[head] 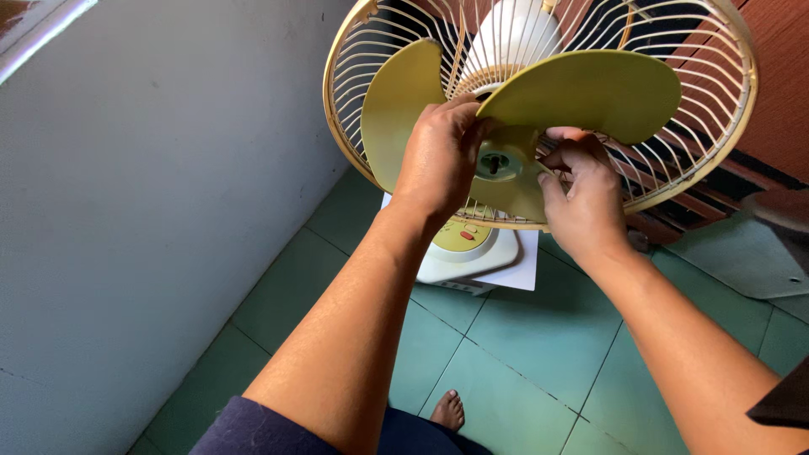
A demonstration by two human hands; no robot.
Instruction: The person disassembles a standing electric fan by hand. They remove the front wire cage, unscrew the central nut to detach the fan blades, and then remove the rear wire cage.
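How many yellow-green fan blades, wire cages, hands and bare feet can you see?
Yellow-green fan blades: 2 in view, one and another
Wire cage: 1
Hands: 2, left hand and right hand, both on the blade hub
Bare foot: 1
Total: 6

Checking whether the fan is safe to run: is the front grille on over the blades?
No, the yellow blades sit bare in front of the rear grille, and both the left hand and right hand grip them directly.
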